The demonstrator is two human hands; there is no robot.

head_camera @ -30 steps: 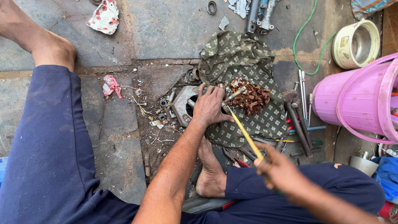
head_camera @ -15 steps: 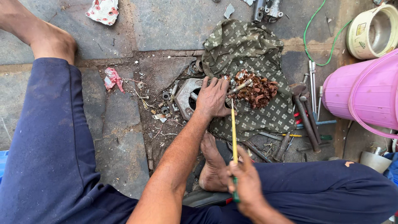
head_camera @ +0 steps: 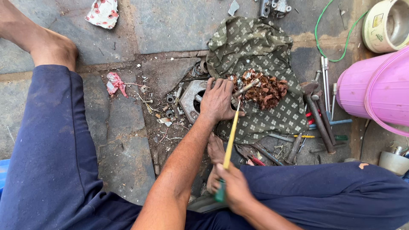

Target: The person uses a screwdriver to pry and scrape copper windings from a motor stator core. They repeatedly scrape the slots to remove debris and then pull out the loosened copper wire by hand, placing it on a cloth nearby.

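Left hand [head_camera: 218, 101]: laid palm-down with fingers spread and curled over the grey metal housing [head_camera: 191, 99], which is pinned to the stone floor [head_camera: 170, 30]; no gap is seen between palm and metal.
Right hand [head_camera: 235, 188]: closed in a fist round the green handle of the long yellow-shafted tool [head_camera: 230, 140], close to the body, just beside the bare foot [head_camera: 215, 153].
Tool line: the shaft runs from the right hand up to the thumb side of the left hand, where its tip meets a short metal pin [head_camera: 246, 87]; whether tip and pin are touching cannot be told.
Work piece: the housing lies under and just left of the left hand, at the edge of the patterned green cloth [head_camera: 255, 51]; a heap of copper winding [head_camera: 265, 90] lies on the cloth just right of that hand.
Done well: the housing is best kept flat under firm downward pressure, so that it is not rocked by a push along the shaft.
Aim: the shaft is best kept in a straight line with the pin, since a slanted push would probably let the tip slip.
Risk: the left thumb sits beside the tip and could be struck if the tip skids; fingers are better kept clear of the line.
Loose bits: small bearings and washers [head_camera: 170, 106] lie left of the left hand, near enough to be scattered.
Spare tools: hammers and screwdrivers [head_camera: 319, 115] lie well to the right of both hands, beside the pink bucket [head_camera: 375, 93].
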